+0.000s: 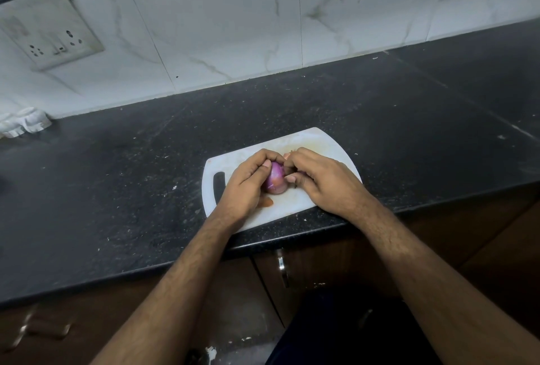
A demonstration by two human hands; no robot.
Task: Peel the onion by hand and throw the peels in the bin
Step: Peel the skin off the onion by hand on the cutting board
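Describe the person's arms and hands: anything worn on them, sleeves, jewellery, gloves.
Both forearms are bare up to the frame's edge, with no sleeve in view. The left hand and right hand wear no gloves, and no rings, watch or bracelets show.

A home kitchen: dark stone desk [292, 95], marble-look wall tiles [233, 28], chopping board [315, 142], wooden cupboards [336, 262] below.

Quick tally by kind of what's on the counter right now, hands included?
Hands: 2, left hand and right hand, both gripping the onion
Onion: 1, purple onion
Loose peel scrap: 1, peel piece on the board
Cutting board: 1, white cutting board
Total: 5
No bin shows in this view.
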